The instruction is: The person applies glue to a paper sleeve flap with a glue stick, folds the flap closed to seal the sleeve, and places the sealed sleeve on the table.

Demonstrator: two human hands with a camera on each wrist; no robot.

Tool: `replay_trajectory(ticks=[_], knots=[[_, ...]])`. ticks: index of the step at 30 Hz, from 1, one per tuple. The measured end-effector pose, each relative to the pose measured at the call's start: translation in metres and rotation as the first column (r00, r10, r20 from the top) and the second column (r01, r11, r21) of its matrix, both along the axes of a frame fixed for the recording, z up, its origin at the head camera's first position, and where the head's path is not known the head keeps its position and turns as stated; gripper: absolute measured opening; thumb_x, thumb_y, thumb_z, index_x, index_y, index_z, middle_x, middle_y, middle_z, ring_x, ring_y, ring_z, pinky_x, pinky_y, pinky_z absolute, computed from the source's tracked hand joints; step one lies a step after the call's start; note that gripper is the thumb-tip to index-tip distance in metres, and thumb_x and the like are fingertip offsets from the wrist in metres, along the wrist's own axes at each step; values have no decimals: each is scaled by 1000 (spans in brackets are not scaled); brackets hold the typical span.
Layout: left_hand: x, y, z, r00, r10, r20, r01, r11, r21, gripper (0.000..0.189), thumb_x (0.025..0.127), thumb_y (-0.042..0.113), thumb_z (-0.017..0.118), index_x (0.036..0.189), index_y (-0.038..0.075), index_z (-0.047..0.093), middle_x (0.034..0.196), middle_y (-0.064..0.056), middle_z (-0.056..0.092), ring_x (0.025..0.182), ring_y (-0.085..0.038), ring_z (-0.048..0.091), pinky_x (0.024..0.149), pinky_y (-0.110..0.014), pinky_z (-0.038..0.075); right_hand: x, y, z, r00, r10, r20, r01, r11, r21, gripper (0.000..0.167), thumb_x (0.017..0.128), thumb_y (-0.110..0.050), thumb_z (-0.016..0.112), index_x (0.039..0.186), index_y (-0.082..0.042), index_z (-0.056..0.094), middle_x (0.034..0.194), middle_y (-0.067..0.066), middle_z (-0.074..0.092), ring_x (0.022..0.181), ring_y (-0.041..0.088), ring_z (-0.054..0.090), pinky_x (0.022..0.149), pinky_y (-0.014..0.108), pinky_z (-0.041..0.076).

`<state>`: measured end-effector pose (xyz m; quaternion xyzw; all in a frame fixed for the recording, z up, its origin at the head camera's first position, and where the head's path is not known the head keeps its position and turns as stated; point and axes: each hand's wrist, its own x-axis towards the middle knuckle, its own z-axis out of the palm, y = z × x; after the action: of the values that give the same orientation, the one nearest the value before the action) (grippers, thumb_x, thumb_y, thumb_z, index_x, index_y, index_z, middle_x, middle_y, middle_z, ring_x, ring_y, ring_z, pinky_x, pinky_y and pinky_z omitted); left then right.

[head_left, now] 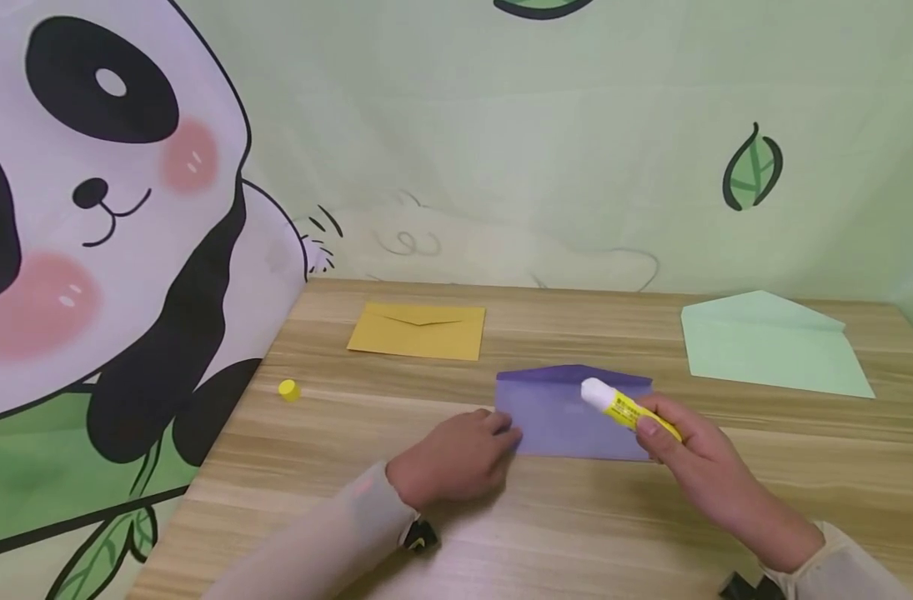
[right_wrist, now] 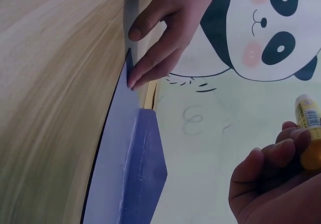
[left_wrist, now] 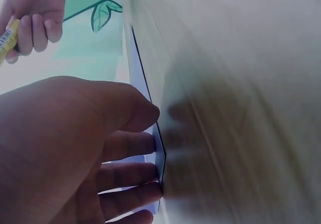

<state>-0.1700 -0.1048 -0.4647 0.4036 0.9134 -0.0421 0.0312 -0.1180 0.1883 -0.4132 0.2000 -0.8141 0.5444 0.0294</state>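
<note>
A purple envelope (head_left: 561,425) lies on the table with its darker flap (head_left: 576,373) raised along the far edge. My left hand (head_left: 464,454) rests at the envelope's left end, its fingertips touching the paper; in the left wrist view those fingers (left_wrist: 128,176) are extended and only slightly bent. Above the envelope's right side, my right hand (head_left: 707,454) grips a yellow glue stick (head_left: 629,408) between thumb and curled fingers. The glue stick's white end is uncovered and points up and left. In the right wrist view the glue stick (right_wrist: 308,116) stands out above the curled fingers.
A small yellow cap (head_left: 289,390) sits near the table's left edge. Behind are a yellow envelope (head_left: 426,337) with its flap down and, farther right, a pale green envelope (head_left: 771,354) with its flap opened out. A panda-printed cloth (head_left: 456,150) hangs behind the wooden table (head_left: 336,517).
</note>
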Motion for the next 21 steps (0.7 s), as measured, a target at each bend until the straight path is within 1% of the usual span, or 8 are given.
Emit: replay_trajectory(ticks=[2,5,9,13,17,19,21], knots=[[3,0,-1,1000,-11,-7,11,1000,5,45,99,29,51,139,11,59,129,-6,61,114,-20,60,100,-33,50,0,0,0,1000,9,4,-9,1000,-5,19,105,-5,47,113,-9,63,75,0,49,68,19,49,57,28,42],[5,1,-2,999,-32,-17,33,999,43,36,101,30,50,131,16,65,117,-1,63,103,-16,60,91,-30,51,1,1,-1,1000,16,1,-16,1000,-6,18,104,-4,47,111,-10,63,74,1,49,66,19,49,56,28,42],[1,1,-3,999,-43,-13,44,994,102,30,101,38,53,120,20,69,106,3,61,93,-12,56,82,-29,49,2,0,-3,1000,14,-8,-14,999,32,17,103,-4,49,111,-12,63,78,0,50,73,15,50,59,27,43],[-4,2,-7,1000,-27,3,26,992,121,31,100,45,55,115,21,67,103,4,57,92,-12,53,81,-30,48,1,-1,-4,1000,15,-4,-15,999,47,17,104,-6,50,112,-13,63,78,-1,50,72,15,50,57,28,42],[-9,4,-10,1000,-21,-17,23,993,114,23,100,41,57,111,22,66,104,4,57,94,-14,53,82,-30,49,-1,-1,-3,1000,13,3,-13,1000,19,17,104,-6,48,111,-12,62,74,-1,49,65,17,48,53,28,42],[-12,4,-10,1000,-14,-18,16,993,114,21,99,38,60,110,22,66,106,4,58,97,-15,55,85,-31,49,-2,-1,-4,1000,19,5,-19,1000,8,17,104,-5,48,111,-11,62,74,-1,49,65,17,48,53,28,42],[-13,4,-9,1000,9,2,-9,993,119,22,98,38,62,112,21,66,110,2,59,102,-17,57,91,-32,50,-2,-1,-4,1000,26,2,-26,1000,1,17,104,-4,48,111,-10,61,74,-1,49,65,17,48,53,28,42]])
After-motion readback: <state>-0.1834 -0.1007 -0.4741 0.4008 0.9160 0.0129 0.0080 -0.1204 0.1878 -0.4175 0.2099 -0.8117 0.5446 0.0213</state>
